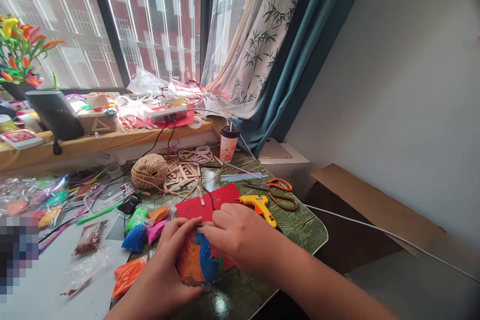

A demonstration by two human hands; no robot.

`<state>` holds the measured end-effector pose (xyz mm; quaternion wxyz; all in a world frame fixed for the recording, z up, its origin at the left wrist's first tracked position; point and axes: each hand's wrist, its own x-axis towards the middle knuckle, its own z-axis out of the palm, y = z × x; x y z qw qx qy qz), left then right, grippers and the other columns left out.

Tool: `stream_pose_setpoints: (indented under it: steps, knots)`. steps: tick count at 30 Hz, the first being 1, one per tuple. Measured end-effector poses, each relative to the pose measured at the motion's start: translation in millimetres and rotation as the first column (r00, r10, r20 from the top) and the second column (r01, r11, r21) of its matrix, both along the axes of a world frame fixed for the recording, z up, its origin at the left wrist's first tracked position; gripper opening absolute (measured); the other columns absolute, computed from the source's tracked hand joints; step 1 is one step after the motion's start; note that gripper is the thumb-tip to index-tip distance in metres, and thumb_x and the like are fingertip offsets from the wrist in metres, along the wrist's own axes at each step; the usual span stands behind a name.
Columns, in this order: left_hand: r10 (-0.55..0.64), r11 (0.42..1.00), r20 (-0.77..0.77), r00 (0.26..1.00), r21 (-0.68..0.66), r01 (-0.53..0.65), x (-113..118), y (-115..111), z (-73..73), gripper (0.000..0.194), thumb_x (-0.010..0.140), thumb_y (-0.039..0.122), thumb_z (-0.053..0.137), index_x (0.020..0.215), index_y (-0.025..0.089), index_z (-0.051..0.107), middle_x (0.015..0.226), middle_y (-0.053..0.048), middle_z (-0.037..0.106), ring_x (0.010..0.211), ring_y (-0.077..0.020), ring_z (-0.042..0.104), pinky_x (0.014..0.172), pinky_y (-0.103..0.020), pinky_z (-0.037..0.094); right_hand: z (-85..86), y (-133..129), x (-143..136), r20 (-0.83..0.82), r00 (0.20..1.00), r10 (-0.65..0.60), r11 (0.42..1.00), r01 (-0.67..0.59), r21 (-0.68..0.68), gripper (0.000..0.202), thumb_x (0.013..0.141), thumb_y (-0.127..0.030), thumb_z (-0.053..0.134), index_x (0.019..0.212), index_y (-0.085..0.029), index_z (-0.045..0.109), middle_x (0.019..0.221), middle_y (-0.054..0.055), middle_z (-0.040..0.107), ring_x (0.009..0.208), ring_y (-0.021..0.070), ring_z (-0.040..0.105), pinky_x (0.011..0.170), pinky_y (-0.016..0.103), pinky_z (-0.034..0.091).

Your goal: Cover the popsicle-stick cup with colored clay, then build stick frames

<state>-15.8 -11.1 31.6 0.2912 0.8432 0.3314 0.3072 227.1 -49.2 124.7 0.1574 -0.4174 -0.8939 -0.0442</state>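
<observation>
My left hand is wrapped around a rounded, clay-covered container with orange, blue and green patches, its fingers and thumb along the left side. My right hand bends over the container's upper rim with its fingers curled together; what lies under those fingertips is hidden. Behind the container lies a red sheet. A yellow hot glue gun rests just beyond my right hand. Bags of soft coloured clay, among them a blue one and an orange one, lie to the left of my left hand.
Orange-handled scissors lie near the table's right edge. A ball of twine, wooden sticks and a lidded paper cup stand farther back. On the sill are a power strip and a dark speaker. A white cable crosses on the right.
</observation>
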Motion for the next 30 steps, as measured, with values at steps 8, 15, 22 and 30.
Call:
stream_pose_setpoints:
  steps: [8, 15, 22, 30]
  knots:
    - [0.027, 1.0, 0.029, 0.999, -0.016, -0.027, -4, 5, -3.7, 0.106, 0.07, 0.043, 0.097, 0.161, 0.042, 0.043, 0.157, -0.011, 0.052, 0.146, -0.0403, 0.056, 0.118, -0.059, 0.052, -9.4, 2, 9, -0.648, 0.667, -0.368, 0.9, 0.079, -0.43, 0.018, 0.103, -0.03, 0.062, 0.092, -0.02, 0.072, 0.081, 0.002, 0.072, 0.07, 0.0173, 0.062, 0.066, 0.029, 0.044]
    - [0.078, 0.997, 0.027, 0.997, 0.029, -0.078, -5, 8, -13.8, 0.119, 0.071, 0.057, 0.094, 0.168, 0.043, 0.027, 0.166, -0.011, 0.048, 0.154, -0.0434, 0.046, 0.121, -0.066, 0.046, -35.2, 7, -2, -0.738, 0.267, -0.62, 0.725, -0.165, -0.669, 0.044, 0.085, -0.063, 0.079, 0.08, -0.021, 0.065, 0.078, 0.001, 0.066, 0.075, 0.0182, 0.062, 0.074, 0.031, 0.052]
    - [0.049, 0.997, 0.01, 0.999, 0.053, -0.049, -6, 4, -9.6, 0.114, 0.068, 0.041, 0.097, 0.162, 0.037, 0.034, 0.159, -0.014, 0.05, 0.148, -0.0423, 0.051, 0.12, -0.062, 0.048, -38.6, 8, -11, -0.655, 0.282, -0.701, 0.62, -0.213, -0.755, 0.057, 0.074, -0.071, 0.085, 0.075, -0.023, 0.055, 0.068, -0.001, 0.065, 0.064, 0.0177, 0.065, 0.062, 0.029, 0.051]
    - [0.099, 0.995, 0.068, 0.993, 0.017, -0.101, 1, -1, -0.9, 0.103, 0.067, 0.035, 0.096, 0.154, 0.036, 0.042, 0.152, -0.012, 0.054, 0.144, -0.0414, 0.054, 0.12, -0.061, 0.049, -45.5, 11, -15, -0.648, 0.274, -0.711, 0.631, -0.157, -0.759, 0.06, 0.073, -0.074, 0.084, 0.076, -0.023, 0.052, 0.066, -0.004, 0.058, 0.06, 0.0151, 0.057, 0.057, 0.026, 0.042]
